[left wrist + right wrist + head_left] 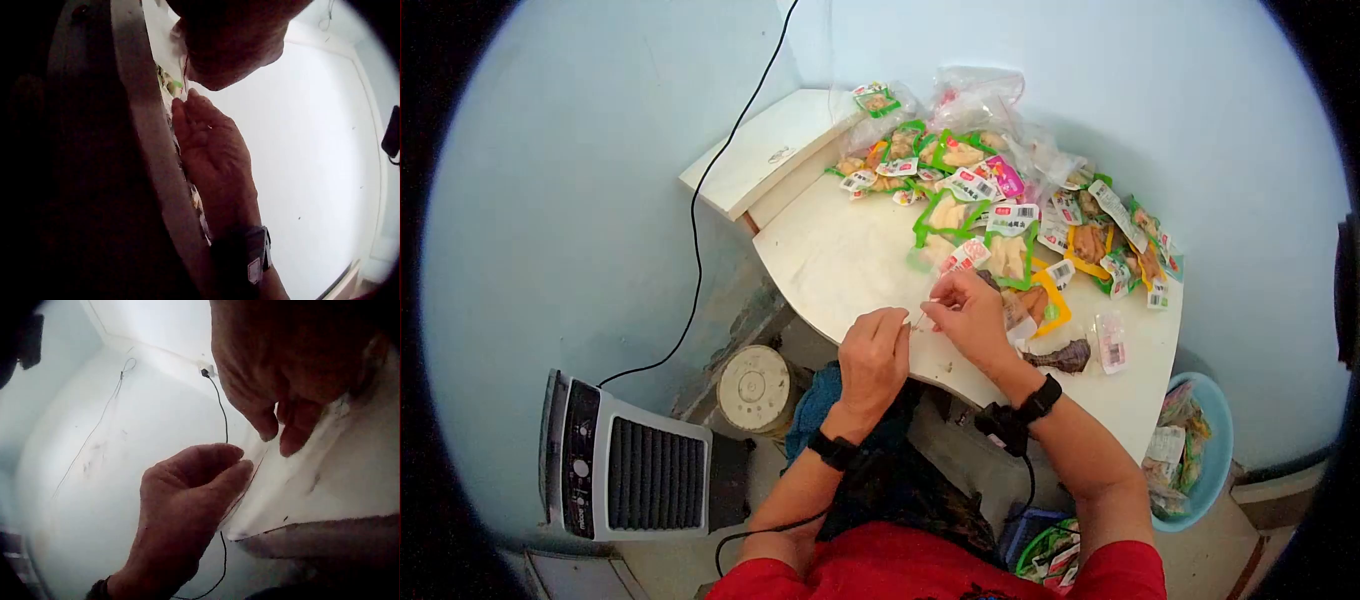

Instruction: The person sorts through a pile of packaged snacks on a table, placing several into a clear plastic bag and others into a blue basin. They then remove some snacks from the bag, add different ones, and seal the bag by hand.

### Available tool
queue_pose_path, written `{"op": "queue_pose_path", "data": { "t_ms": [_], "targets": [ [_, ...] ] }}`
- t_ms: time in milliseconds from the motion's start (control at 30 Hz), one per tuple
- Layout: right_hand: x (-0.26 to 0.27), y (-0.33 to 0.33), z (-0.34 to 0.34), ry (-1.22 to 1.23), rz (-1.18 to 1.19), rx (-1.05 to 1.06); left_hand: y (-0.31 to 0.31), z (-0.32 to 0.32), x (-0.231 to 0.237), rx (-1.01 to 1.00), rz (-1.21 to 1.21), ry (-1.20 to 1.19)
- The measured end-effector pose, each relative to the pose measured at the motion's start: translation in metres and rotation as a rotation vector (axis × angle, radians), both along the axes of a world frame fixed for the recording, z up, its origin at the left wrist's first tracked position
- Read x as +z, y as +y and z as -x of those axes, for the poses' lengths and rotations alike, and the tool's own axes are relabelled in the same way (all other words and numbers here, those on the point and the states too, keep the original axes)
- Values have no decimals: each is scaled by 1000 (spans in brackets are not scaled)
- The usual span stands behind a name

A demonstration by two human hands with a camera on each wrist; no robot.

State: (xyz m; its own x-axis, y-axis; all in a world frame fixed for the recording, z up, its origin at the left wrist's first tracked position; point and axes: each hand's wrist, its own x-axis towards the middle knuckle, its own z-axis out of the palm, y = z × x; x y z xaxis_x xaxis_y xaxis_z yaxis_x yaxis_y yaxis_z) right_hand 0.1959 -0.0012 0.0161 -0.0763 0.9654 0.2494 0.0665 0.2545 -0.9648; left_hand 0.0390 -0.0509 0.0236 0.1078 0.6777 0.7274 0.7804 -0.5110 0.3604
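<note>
In the head view, my left hand (875,360) and right hand (970,315) face each other above the white table's near edge (825,325). A thin strand (918,321) spans their fingertips; the right wrist view shows it as a fine reddish line (255,477). The left hand (181,512) pinches its lower end between thumb and forefinger, the right hand (281,369) its upper end. In the left wrist view, the left hand (231,44) is dark and close, with the right hand (215,144) below it. What the strand is cannot be told.
Food packets (1010,255) with green and yellow borders and clear bags (980,90) lie at the table's back and right. A dark ribbed object (1060,357) and a small packet (1111,343) lie nearer. A blue basin (1222,450) stands right; a cooler (655,470) and stool (755,388) stand left.
</note>
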Motion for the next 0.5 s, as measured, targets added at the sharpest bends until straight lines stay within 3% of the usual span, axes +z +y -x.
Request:
{"op": "queue_pose_path", "data": {
  "t_ms": [100,200,300,400,500],
  "targets": [
    [9,0,2,-333,-730,-175,-1,0,4,-4,-8,-9],
    [0,-8,6,-353,-585,-75,-1,1,6,-2,-11,-35],
    [-1,-12,3,-523,-354,21,0,3,0,2,-27,-69],
    [7,-19,5,-555,-393,-96,1,3,-2,28,-63,-81],
    [13,-19,3,-601,-541,-54,0,2,-1,59,-115,-41]
  ]
}}
